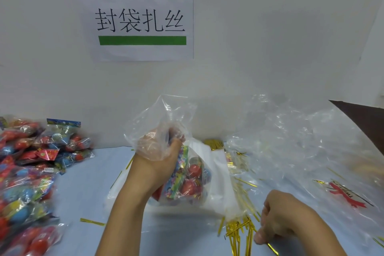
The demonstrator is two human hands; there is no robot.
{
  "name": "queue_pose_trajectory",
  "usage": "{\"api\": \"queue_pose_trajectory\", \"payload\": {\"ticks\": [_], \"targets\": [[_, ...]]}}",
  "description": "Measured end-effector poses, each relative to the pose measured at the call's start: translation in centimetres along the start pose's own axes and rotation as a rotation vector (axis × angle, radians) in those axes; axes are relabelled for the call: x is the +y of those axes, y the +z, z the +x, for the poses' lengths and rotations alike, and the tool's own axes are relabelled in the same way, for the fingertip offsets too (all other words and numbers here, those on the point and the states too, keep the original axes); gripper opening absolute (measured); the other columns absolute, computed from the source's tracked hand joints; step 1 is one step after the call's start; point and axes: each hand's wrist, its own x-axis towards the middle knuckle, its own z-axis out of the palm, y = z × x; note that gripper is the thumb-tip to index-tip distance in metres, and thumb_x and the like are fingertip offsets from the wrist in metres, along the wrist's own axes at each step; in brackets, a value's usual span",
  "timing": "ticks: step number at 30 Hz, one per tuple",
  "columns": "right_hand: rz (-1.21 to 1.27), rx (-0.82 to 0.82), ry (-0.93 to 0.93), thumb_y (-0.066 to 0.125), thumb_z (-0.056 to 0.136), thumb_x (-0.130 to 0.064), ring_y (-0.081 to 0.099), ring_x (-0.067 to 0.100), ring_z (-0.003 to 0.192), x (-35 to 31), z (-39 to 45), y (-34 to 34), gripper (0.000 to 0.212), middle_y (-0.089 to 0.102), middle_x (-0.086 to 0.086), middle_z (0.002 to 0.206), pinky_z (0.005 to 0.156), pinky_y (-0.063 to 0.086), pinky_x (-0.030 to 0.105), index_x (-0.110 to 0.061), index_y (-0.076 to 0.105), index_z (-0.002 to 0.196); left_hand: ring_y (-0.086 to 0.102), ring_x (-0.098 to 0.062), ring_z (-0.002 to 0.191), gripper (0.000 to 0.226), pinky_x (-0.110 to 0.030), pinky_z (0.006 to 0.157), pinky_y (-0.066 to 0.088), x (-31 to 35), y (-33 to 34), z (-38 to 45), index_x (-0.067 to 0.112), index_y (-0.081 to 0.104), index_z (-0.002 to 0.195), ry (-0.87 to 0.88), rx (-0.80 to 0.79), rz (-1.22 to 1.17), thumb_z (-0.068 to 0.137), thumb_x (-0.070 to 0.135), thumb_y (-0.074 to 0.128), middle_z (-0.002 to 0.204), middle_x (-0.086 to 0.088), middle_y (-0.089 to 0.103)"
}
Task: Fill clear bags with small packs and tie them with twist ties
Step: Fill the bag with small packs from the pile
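Left hand (160, 152) clenches the gathered neck of the bag (187, 176), held over the desk (83, 193). Film looks soft, slippery, light; grip at neck. Right hand (278, 218) pinches at thin, bendy gold ties (239, 233).

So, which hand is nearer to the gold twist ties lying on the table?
Right. The right hand is down among the gold twist ties, its fingertips touching them. The left hand is higher and farther back, gripping the gathered neck of the filled clear bag.
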Motion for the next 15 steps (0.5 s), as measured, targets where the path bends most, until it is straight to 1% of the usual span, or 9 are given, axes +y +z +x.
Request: {"api": "queue_pose_trajectory", "payload": {"ticks": [1, 3, 4, 6, 8, 10, 11, 13, 15], "targets": [[0.033, 0.001, -0.034, 0.095, 0.061, -0.038, 0.071, 0.013, 0.094, 0.3, 0.1, -0.2, 0.045, 0.073, -0.006, 0.094, 0.081, 0.055, 0.021, -0.021, 0.068, 0.092, 0.063, -0.008, 0.078, 0.012, -0.007, 0.058, 0.040, 0.0, 0.0, 0.0, 0.029, 0.064, 0.093, 0.002, -0.002, -0.001, 0.098, 0.032, 0.053, 0.081, 0.007, 0.066], [0.085, -0.029, -0.115, 0.092, 0.069, -0.027, 0.070, 0.004, 0.067, 0.8, -0.2, -0.9, 0.024, 0.073, -0.008, 0.070, 0.060, 0.049, 0.014, -0.020, 0.074, 0.082, 0.063, -0.007, 0.081, 0.012, -0.008, 0.061, 0.041, 0.2, 0.0, 0.1, 0.027, 0.065, 0.095, 0.016, -0.003, 0.003, 0.098, 0.031, 0.054, 0.083, 0.006, 0.066], [0.098, -0.064, -0.159, 0.090, 0.072, -0.023, 0.067, 0.002, 0.059, 1.0, -0.4, -1.3, 0.016, 0.071, -0.008, 0.063, 0.054, 0.045, 0.012, -0.018, 0.077, 0.080, 0.063, -0.007, 0.082, 0.011, -0.010, 0.064, 0.042, 0.3, 0.1, 0.1, 0.027, 0.065, 0.095, 0.022, -0.007, -0.004, 0.098, 0.030, 0.055, 0.085, 0.006, 0.067], [0.129, -0.125, -0.235, 0.084, 0.077, -0.017, 0.063, 0.001, 0.055, 1.5, -0.9, -2.0, 0.004, 0.070, -0.007, 0.060, 0.051, 0.042, 0.011, -0.016, 0.080, 0.079, 0.064, -0.007, 0.086, 0.011, -0.017, 0.070, 0.046, 0.6, 0.2, 0.0, 0.027, 0.067, 0.095, 0.003, -0.028, -0.042, 0.096, 0.031, 0.057, 0.089, 0.007, 0.068], [0.201, -0.132, -0.293, 0.077, 0.080, -0.012, 0.063, 0.002, 0.057, 2.1, -1.3, -2.7, 0.010, 0.071, -0.005, 0.063, 0.051, 0.041, 0.013, -0.019, 0.080, 0.073, 0.064, -0.005, 0.082, 0.010, -0.018, 0.067, 0.046, 0.8, 0.3, -0.2, 0.029, 0.067, 0.091, -0.003, -0.055, -0.047, 0.095, 0.031, 0.058, 0.085, 0.007, 0.069], [0.275, -0.097, -0.282, 0.077, 0.082, -0.015, 0.061, 0.002, 0.054, 2.4, -1.5, -3.0, 0.012, 0.070, -0.004, 0.062, 0.049, 0.040, 0.013, -0.018, 0.078, 0.070, 0.063, -0.006, 0.075, 0.013, -0.018, 0.061, 0.047, 0.8, 0.4, -0.4, 0.027, 0.066, 0.086, 0.006, -0.084, -0.027, 0.096, 0.031, 0.057, 0.079, 0.003, 0.068], [0.273, -0.097, -0.258, 0.078, 0.082, -0.019, 0.061, 0.003, 0.053, 2.5, -1.4, -2.9, 0.012, 0.070, -0.004, 0.061, 0.048, 0.039, 0.013, -0.017, 0.077, 0.070, 0.063, -0.007, 0.075, 0.015, -0.019, 0.063, 0.047, 0.8, 0.5, -0.5, 0.026, 0.065, 0.086, 0.005, -0.101, -0.010, 0.096, 0.032, 0.057, 0.078, 0.001, 0.068], [0.197, -0.124, -0.203, 0.082, 0.080, -0.030, 0.059, 0.006, 0.052, 2.3, -1.1, -2.5, 0.016, 0.069, -0.005, 0.058, 0.048, 0.040, 0.013, -0.017, 0.075, 0.073, 0.063, -0.011, 0.075, 0.017, -0.022, 0.066, 0.048, 0.6, 0.4, -0.4, 0.023, 0.064, 0.086, 0.016, -0.121, 0.043, 0.097, 0.033, 0.054, 0.079, -0.003, 0.067], [0.081, -0.119, -0.138, 0.084, 0.075, -0.040, 0.055, 0.005, 0.047, 1.8, -0.5, -1.7, 0.024, 0.066, -0.009, 0.056, 0.048, 0.038, 0.013, -0.019, 0.072, 0.079, 0.063, -0.013, 0.075, 0.018, -0.026, 0.067, 0.048, 0.3, 0.2, -0.3, 0.023, 0.062, 0.086, 0.022, -0.123, 0.089, 0.097, 0.033, 0.053, 0.078, -0.003, 0.065]]}}
